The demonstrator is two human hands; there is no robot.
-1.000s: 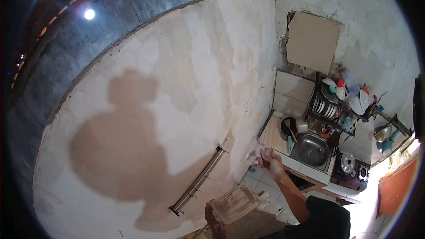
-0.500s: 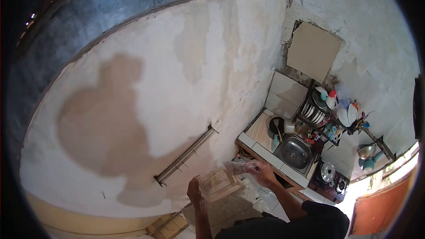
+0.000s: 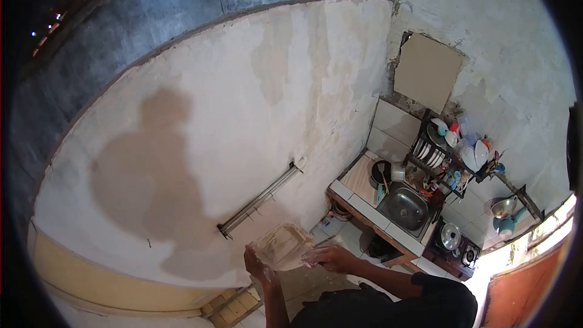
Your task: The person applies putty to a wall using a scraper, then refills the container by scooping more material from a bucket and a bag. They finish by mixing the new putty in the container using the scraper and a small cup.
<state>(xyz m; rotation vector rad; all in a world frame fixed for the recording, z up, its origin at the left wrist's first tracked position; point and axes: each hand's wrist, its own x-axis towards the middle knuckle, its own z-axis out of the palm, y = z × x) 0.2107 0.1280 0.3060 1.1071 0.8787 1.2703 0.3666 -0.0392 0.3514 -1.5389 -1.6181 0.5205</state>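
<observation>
A pale rectangular board with a raised-looking border and whitish paste smeared over it is held out in front of my body. My left hand grips it by its left side. At its right edge is my right hand, fingers curled around a flat, thin tool whose blade is mostly hidden. Whitish paste coats the fingers of both hands.
A metal rail with hooks is fixed to the patchy white wall. To the right stands a tiled counter with a sink, a black pan, a dish rack and a stove.
My right hand has come down and left, bringing the flat tool to the board's right edge. The board has been raised slightly and moved left with my left hand.
</observation>
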